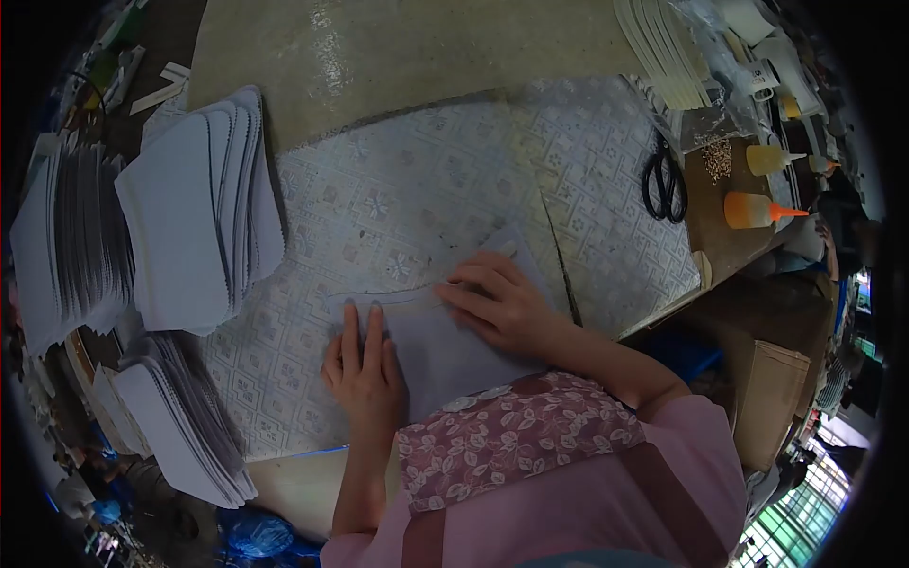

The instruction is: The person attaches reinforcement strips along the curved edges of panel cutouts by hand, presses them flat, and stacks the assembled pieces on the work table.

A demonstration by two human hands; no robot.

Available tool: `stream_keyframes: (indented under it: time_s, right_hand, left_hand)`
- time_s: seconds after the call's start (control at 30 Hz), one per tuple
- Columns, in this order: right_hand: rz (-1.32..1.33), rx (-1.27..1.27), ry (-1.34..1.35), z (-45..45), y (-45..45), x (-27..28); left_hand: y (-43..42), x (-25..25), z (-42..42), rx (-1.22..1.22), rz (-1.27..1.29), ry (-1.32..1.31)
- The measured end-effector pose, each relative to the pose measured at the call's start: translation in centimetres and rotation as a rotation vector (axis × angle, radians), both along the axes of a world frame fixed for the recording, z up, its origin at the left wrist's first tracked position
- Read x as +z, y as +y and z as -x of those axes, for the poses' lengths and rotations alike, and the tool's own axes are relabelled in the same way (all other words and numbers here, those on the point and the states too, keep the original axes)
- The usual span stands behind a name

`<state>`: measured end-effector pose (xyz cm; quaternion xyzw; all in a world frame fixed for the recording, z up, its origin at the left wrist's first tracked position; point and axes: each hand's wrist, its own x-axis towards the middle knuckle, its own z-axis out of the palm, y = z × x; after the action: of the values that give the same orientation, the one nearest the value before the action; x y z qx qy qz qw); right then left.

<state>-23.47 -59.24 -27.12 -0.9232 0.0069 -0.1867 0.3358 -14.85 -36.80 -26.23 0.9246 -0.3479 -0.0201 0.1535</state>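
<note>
A pale grey-lavender sheet [436, 364] lies on the patterned table cover in front of me, its upper edge showing a narrow strip like a fold or seam. I cannot tell whether it is fabric or another soft material. On its upper left corner rests my left hand [365, 379], two fingers stretched out along the edge and apart. My right hand [507, 308] lies over the upper right part, its fingers bent slightly and spread, fingertips touching the strip. Neither hand visibly grips anything. The lower edge of the sheet meets my flowered apron [521, 426].
Stacks of similar pieces stand left: an upright stack [76, 246], a fanned stack [194, 218] and a lower stack [180, 417]. At right are black-handled scissors [665, 185], small metal bits [717, 159], an orange-tipped bottle [750, 210], a yellow bottle [769, 159] and pale strips [668, 57].
</note>
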Motion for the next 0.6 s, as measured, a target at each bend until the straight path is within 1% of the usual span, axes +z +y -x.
stream_keyframes:
  time_s: [0.17,0.27,0.6]
  right_hand:
    - [0.144,-0.14,0.178,4.1,-0.2,0.9]
    - [0.135,-0.145,0.264,4.6,-0.2,0.8]
    - [0.161,-0.124,0.3,4.3,-0.3,-0.1]
  left_hand:
    - [-0.4,0.3,0.1,0.016,-0.016,-0.029]
    - [-0.5,0.3,0.1,0.014,-0.013,-0.05]
    - [-0.5,0.4,0.2,0.011,-0.03,-0.021]
